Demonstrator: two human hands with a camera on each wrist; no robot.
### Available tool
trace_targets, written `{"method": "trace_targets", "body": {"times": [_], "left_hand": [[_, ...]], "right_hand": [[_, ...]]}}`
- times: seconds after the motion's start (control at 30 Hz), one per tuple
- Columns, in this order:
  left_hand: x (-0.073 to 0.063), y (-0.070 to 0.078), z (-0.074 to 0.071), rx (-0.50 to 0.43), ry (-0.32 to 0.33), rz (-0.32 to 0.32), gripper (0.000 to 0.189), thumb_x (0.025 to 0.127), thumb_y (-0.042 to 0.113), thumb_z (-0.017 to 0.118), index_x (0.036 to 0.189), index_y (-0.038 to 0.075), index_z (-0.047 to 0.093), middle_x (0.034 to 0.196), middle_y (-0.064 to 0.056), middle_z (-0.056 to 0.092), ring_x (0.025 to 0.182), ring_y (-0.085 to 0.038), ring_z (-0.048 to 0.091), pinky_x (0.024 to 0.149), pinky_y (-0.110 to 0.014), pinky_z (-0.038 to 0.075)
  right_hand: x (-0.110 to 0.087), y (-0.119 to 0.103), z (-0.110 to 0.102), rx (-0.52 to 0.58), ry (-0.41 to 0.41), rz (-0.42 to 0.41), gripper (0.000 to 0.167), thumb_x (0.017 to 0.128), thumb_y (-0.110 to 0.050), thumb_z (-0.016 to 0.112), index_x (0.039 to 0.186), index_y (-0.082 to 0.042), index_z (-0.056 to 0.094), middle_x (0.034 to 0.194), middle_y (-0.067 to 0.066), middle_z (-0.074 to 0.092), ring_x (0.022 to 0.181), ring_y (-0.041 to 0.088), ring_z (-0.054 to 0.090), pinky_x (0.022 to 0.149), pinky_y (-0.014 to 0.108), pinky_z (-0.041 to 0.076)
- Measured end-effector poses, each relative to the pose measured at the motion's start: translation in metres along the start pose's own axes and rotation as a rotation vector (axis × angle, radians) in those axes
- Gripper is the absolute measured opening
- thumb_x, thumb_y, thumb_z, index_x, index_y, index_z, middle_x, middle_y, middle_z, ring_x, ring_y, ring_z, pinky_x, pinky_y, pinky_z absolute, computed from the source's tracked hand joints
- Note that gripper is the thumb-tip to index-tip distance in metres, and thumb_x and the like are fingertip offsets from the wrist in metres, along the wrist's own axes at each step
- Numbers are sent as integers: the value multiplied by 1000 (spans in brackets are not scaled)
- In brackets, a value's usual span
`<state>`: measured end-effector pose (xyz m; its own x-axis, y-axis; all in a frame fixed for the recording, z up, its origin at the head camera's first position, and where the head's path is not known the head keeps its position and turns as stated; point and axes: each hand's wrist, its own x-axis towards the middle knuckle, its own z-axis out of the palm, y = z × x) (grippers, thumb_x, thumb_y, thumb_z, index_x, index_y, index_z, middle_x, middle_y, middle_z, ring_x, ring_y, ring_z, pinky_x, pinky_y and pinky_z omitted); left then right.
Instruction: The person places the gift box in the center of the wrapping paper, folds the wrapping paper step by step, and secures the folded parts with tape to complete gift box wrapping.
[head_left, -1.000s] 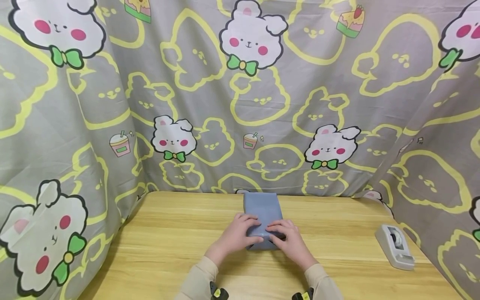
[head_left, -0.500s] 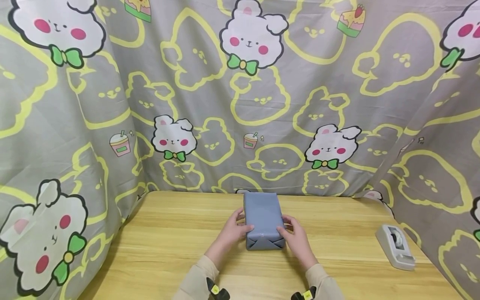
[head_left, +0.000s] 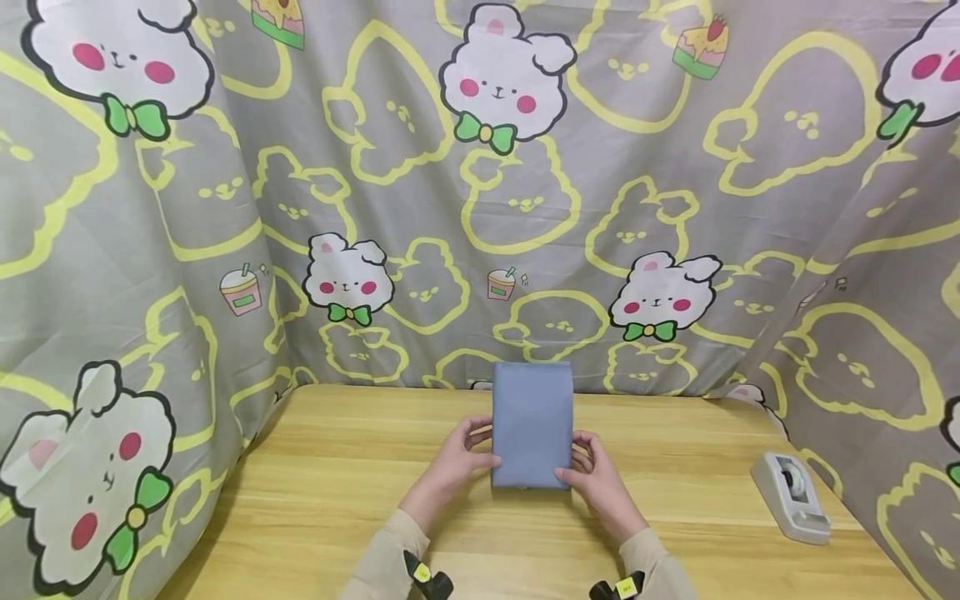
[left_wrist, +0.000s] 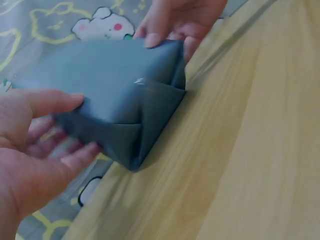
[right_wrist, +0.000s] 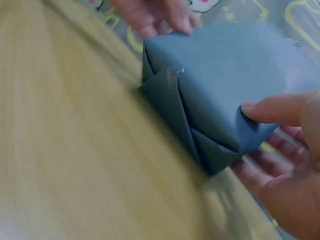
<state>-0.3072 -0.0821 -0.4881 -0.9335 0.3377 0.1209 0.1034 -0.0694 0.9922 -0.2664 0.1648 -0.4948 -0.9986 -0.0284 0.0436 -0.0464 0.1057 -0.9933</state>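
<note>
A box wrapped in blue-grey paper (head_left: 532,425) is held between both hands in the middle of the head view, its broad face tipped toward the camera. My left hand (head_left: 448,460) grips its left side, thumb on the broad face and fingers along the side. On the opposite side my right hand (head_left: 602,482) grips it the same way. The wrist views show folded paper flaps (left_wrist: 157,112) on the near end. A small shiny strip of clear tape (right_wrist: 175,75) sits at the edge where the folds meet the upper face.
On the wooden table (head_left: 337,500), a grey-white tape dispenser (head_left: 791,497) with a roll in it stands at the right. A grey curtain with rabbit prints (head_left: 420,200) hangs around the table's back and sides.
Both hands have moved from the near end of the wrapped box to its two sides. The box has been tipped up so its near folded end no longer shows in the head view.
</note>
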Motion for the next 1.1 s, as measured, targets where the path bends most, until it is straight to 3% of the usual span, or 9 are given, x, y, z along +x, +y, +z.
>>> {"method": "trace_targets", "body": {"times": [0.2,0.3,0.4,0.6,0.77,0.93,1.1], "left_hand": [[-3,6,-2,216,-74,110,88,74,-18,67,149,10,31,149,-17,32,135,-41,41,100,-42,50],[-6,9,1,322,-84,138,92,72,-19,66,150,11,27,148,-17,29,131,-40,45,95,-37,53],[-8,11,3,367,-76,138,92,72,-20,67,149,11,26,148,-16,28,128,-38,48,91,-33,55],[-12,16,2,347,-90,110,92,74,-13,73,148,12,25,151,-13,30,127,-34,47,88,-31,56],[-11,16,-1,343,-85,105,90,76,4,81,147,15,27,142,-14,41,122,-32,49,86,-36,56],[-11,17,-2,311,-41,83,85,79,18,81,147,16,31,138,-14,47,126,-31,48,94,-42,52],[-10,21,8,259,-14,83,82,82,25,79,148,15,32,141,-14,46,133,-34,45,102,-47,48]], "right_hand": [[3,11,1,-139,-18,-148,67,76,15,69,129,1,31,140,25,34,131,48,43,98,46,50],[1,12,2,-205,-23,-177,68,74,18,70,127,0,30,135,24,31,127,49,45,94,44,53],[-1,12,3,-253,-19,-189,69,73,18,71,125,-1,30,133,23,30,126,48,45,94,46,53],[-2,9,3,-232,-30,-179,66,74,18,70,124,-3,32,134,25,38,128,49,45,97,52,50],[-3,5,1,-212,-44,-163,65,76,9,75,124,-3,32,134,25,42,130,47,44,101,52,47],[-3,0,-1,-211,-41,-147,81,79,-14,81,139,-8,27,141,22,41,134,43,41,107,55,41],[-4,-11,4,-165,-23,-139,83,87,-26,73,150,-17,19,152,16,33,144,38,30,113,58,31]]}}
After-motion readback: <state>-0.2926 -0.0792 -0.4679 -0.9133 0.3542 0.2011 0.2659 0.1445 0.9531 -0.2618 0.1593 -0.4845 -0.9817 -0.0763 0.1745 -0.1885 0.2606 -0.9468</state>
